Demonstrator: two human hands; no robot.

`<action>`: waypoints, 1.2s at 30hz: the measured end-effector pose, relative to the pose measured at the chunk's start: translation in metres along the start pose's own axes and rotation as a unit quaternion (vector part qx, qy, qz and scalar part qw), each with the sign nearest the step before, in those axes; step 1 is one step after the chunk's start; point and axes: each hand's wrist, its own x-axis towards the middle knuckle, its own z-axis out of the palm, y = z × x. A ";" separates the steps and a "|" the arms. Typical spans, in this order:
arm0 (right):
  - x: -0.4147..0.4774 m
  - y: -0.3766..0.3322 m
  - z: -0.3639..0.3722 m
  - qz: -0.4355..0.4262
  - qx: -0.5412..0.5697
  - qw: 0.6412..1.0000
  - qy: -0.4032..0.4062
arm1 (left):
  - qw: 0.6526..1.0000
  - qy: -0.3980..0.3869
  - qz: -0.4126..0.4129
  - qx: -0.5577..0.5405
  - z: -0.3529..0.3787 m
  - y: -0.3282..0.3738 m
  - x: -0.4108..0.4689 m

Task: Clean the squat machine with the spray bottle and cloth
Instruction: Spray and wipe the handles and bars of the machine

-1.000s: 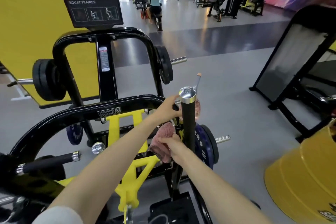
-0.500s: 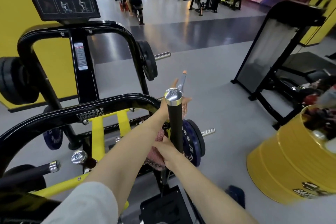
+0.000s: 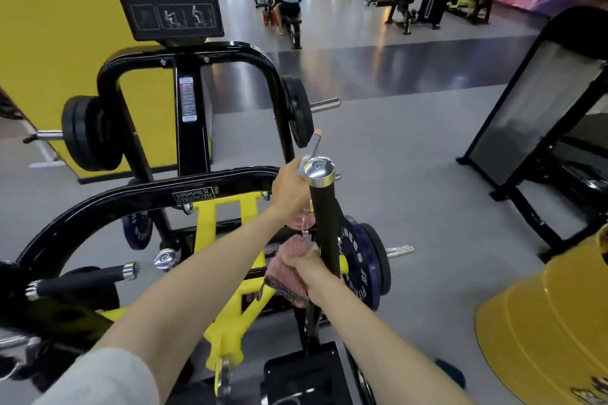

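Right hand (image 3: 307, 268) clutches the cloth (image 3: 284, 273) against the handle (image 3: 324, 217), low down. Left hand (image 3: 291, 189) grips the bottle (image 3: 312, 149) beside the chrome cap. Open floor (image 3: 411, 174) to the right, then a drum (image 3: 543, 322). A plate (image 3: 362, 260) sits just behind.

One left hand (image 3: 291, 189), one right hand (image 3: 309, 268), one cloth (image 3: 285, 278), one spray bottle (image 3: 312, 150), one squat machine (image 3: 138, 196).

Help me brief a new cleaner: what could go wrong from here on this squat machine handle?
1. The spray bottle in the left hand has its nozzle aimed past the black handle; mist would likely hit the grey floor and leave it slippery.
2. The right hand holds the cloth bunched against the handle, so it may wipe only one side.
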 end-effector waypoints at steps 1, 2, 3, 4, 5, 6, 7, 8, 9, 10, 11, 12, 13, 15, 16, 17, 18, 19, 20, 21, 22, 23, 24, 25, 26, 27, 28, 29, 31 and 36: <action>-0.003 -0.001 0.002 -0.013 -0.001 1.000 -0.009 | 1.000 0.005 -0.002 0.005 -0.007 0.000 -0.003; -0.005 -0.001 0.004 -0.027 -0.011 0.999 -0.019 | 1.000 0.007 -0.008 -0.001 -0.015 -0.001 -0.007; -0.008 -0.001 0.006 -0.045 -0.027 0.998 -0.034 | 1.000 0.007 -0.016 0.001 -0.023 -0.006 -0.012; -0.010 -0.002 0.009 -0.061 -0.036 0.996 -0.049 | 1.000 0.002 -0.024 0.007 -0.031 -0.014 -0.017; -0.014 -0.004 0.012 -0.072 -0.037 0.995 -0.067 | 0.999 -0.001 -0.032 0.004 -0.038 -0.019 -0.025; -0.018 -0.005 0.017 -0.075 -0.044 0.993 -0.085 | 0.999 0.000 -0.038 -0.006 -0.043 -0.024 -0.034; -0.023 -0.004 0.022 -0.075 -0.057 0.990 -0.103 | 0.999 0.006 -0.044 -0.023 -0.048 -0.028 -0.045; -0.025 -0.001 0.027 -0.071 -0.070 0.988 -0.120 | 0.998 0.009 -0.052 -0.034 -0.053 -0.032 -0.055; -0.026 0.005 0.031 -0.067 -0.079 0.985 -0.136 | 0.997 0.006 -0.060 -0.044 -0.058 -0.034 -0.066; -0.028 0.013 0.035 -0.056 -0.082 0.984 -0.145 | 0.997 0.005 -0.064 -0.052 -0.062 -0.038 -0.078; -0.028 0.022 0.037 -0.037 -0.076 0.985 -0.152 | 0.997 0.000 -0.068 -0.046 -0.065 -0.043 -0.088; -0.029 0.032 0.040 -0.013 -0.071 0.983 -0.168 | 0.996 -0.002 -0.079 -0.028 -0.069 -0.047 -0.100; -0.029 0.041 0.042 0.008 -0.067 0.981 -0.182 | 0.995 -0.014 -0.096 -0.008 -0.072 -0.052 -0.111; -0.030 0.058 0.045 0.041 -0.083 0.976 -0.196 | 0.991 -0.056 -0.118 0.027 -0.078 -0.055 -0.128; -0.032 0.065 0.046 0.056 -0.096 0.973 -0.203 | 0.987 -0.088 -0.123 0.048 -0.082 -0.056 -0.137; -0.033 0.073 0.046 0.065 -0.108 0.970 -0.210 | 0.983 -0.120 -0.118 0.077 -0.086 -0.057 -0.144; -0.033 0.083 0.045 0.076 -0.122 0.967 -0.209 | 0.977 -0.139 -0.122 0.105 -0.089 -0.063 -0.152; -0.036 0.087 0.044 0.088 -0.131 0.966 -0.206 | 0.975 -0.147 -0.120 0.115 -0.091 -0.068 -0.157; -0.039 0.091 0.043 0.101 -0.139 0.963 -0.206 | 0.975 -0.141 -0.125 0.116 -0.091 -0.075 -0.163; -0.041 0.095 0.043 0.112 -0.152 0.960 -0.209 | 0.976 -0.125 -0.137 0.111 -0.090 -0.082 -0.170; -0.043 0.097 0.042 0.118 -0.180 0.953 -0.212 | 0.977 -0.100 -0.159 0.102 -0.089 -0.087 -0.176; -0.044 0.097 0.043 0.115 -0.212 0.947 -0.212 | 0.978 -0.074 -0.175 0.087 -0.086 -0.094 -0.180; -0.044 0.098 0.044 0.106 -0.255 0.937 -0.215 | 0.979 -0.054 -0.188 0.065 -0.086 -0.095 -0.185; -0.045 0.096 0.045 0.095 -0.308 0.920 -0.224 | 0.979 -0.028 -0.196 0.040 -0.085 -0.098 -0.188; -0.045 0.096 0.047 0.091 -0.355 0.902 -0.228 | 0.978 -0.010 -0.206 0.021 -0.087 -0.098 -0.190; -0.045 0.097 0.050 0.087 -0.392 0.887 -0.228 | 0.977 0.002 -0.214 0.008 -0.089 -0.099 -0.191; -0.048 0.095 0.052 0.095 -0.411 0.877 -0.229 | 0.976 0.005 -0.216 -0.001 -0.092 -0.101 -0.192; -0.050 0.095 0.055 0.109 -0.414 0.874 -0.229 | 0.977 0.004 -0.214 -0.013 -0.094 -0.105 -0.192; -0.049 0.096 0.061 0.111 -0.423 0.871 -0.224 | 0.976 0.007 -0.212 -0.044 -0.101 -0.109 -0.193; -0.045 0.093 0.078 0.103 -0.471 0.846 -0.228 | 0.948 0.118 -0.269 -0.122 -0.115 -0.124 -0.198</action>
